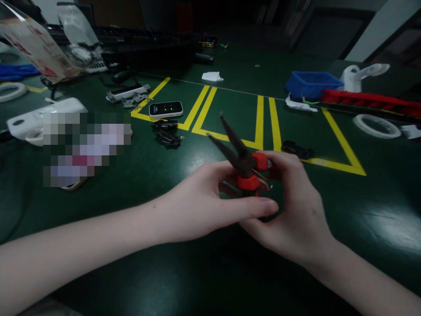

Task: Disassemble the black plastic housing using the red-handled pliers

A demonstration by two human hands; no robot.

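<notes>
Red-handled long-nose pliers [244,163] are held up over the green table, their dark jaws spread apart and pointing up and to the left. My left hand [210,199] is wrapped round the left handle, its thumb lying across the lower part. Around the right handle curl the fingers of my right hand [296,210]. The two hands meet below the pliers' joint, and the lower handles are partly hidden by them. Behind the right hand, a small black part [297,150] lies near the yellow tape.
Yellow tape [226,137] marks areas on the table [158,272]. Black parts [167,137] and a white-edged device [166,109] lie left of centre, near a blurred-out phone-like object [88,156]. A blue bin [312,84], red rack [371,102] and tape roll [377,126] stand right.
</notes>
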